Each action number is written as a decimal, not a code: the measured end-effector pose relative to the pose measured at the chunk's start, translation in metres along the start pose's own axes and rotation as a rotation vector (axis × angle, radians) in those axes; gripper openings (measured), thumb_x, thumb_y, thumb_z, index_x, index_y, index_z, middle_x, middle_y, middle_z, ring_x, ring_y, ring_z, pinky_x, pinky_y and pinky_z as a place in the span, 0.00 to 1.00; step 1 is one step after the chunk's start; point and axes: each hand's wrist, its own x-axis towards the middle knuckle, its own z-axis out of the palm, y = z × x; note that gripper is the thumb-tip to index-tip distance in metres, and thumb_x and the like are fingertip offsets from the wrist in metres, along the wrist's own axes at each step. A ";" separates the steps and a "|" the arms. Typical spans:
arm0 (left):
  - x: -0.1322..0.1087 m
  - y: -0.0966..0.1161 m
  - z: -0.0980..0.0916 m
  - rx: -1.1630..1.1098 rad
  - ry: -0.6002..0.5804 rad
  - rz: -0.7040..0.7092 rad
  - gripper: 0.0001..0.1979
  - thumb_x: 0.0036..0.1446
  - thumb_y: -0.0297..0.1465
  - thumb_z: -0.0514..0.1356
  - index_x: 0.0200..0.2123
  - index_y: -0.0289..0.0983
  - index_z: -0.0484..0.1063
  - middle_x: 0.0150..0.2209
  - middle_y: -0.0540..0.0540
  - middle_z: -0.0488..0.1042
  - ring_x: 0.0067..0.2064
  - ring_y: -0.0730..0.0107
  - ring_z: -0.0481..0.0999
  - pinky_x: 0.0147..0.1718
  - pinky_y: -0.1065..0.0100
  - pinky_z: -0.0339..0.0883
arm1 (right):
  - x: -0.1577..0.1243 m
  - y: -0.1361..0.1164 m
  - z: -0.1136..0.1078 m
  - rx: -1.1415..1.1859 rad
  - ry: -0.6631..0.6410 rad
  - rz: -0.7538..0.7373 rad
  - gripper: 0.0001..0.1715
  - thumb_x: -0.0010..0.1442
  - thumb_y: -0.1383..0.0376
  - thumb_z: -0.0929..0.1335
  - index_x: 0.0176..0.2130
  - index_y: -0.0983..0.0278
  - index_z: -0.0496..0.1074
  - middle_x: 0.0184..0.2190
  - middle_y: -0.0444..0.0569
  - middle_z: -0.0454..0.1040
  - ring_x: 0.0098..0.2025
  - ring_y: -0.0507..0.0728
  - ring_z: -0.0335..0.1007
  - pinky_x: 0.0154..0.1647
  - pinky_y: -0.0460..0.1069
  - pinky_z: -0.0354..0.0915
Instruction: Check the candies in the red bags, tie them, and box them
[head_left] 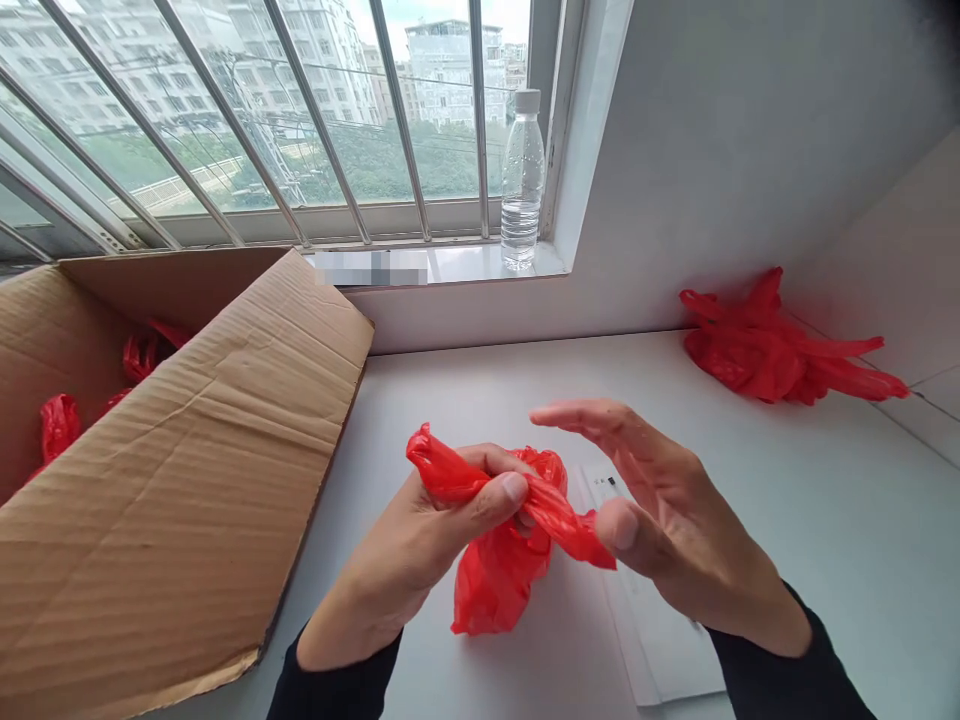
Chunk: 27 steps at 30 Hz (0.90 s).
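Note:
A red plastic bag (pixel 499 580) hangs or rests over the white table, its twisted top crossing my left hand (pixel 450 530). My left thumb presses that twist against the fingers, so the hand is closed on the bag. One end of the twist points up to the left, the other down to the right. To its right, my right hand (pixel 652 510) is open, thumb and fingers apart, with the thumb close to the lower end of the twist. I cannot tell whether they touch. What the bag contains is hidden.
A cardboard box (pixel 187 480) with red bags (pixel 60 425) inside stands at left. A heap of red plastic bags (pixel 780 350) lies at the back right. A water bottle (pixel 521 185) stands on the windowsill. Beneath my right arm is a white packet (pixel 660 660).

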 end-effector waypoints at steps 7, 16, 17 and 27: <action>-0.010 0.001 -0.004 0.307 0.047 0.147 0.05 0.64 0.31 0.65 0.42 0.43 0.81 0.37 0.48 0.78 0.38 0.69 0.77 0.37 0.71 0.69 | 0.018 0.027 0.010 0.090 -0.126 0.200 0.24 0.71 0.45 0.63 0.58 0.53 0.72 0.34 0.43 0.74 0.36 0.54 0.70 0.38 0.50 0.66; 0.007 -0.022 -0.002 0.906 0.415 0.625 0.24 0.62 0.16 0.56 0.54 0.45 0.76 0.44 0.48 0.78 0.41 0.71 0.78 0.37 0.71 0.71 | 0.025 0.035 0.014 0.341 -0.184 0.320 0.20 0.74 0.54 0.63 0.61 0.56 0.69 0.29 0.39 0.67 0.33 0.52 0.65 0.36 0.48 0.64; 0.007 -0.023 -0.003 0.924 0.425 0.652 0.23 0.62 0.16 0.56 0.54 0.44 0.76 0.46 0.47 0.77 0.43 0.71 0.78 0.38 0.71 0.71 | 0.027 0.037 0.014 0.368 -0.230 0.317 0.20 0.73 0.53 0.64 0.59 0.57 0.71 0.31 0.40 0.68 0.34 0.52 0.67 0.38 0.49 0.65; 0.009 -0.021 -0.006 0.909 0.305 0.470 0.16 0.69 0.24 0.57 0.55 0.43 0.74 0.48 0.47 0.79 0.46 0.68 0.79 0.42 0.68 0.71 | 0.030 0.039 0.014 0.366 -0.102 0.262 0.13 0.73 0.53 0.65 0.43 0.59 0.72 0.39 0.43 0.73 0.43 0.53 0.69 0.48 0.49 0.65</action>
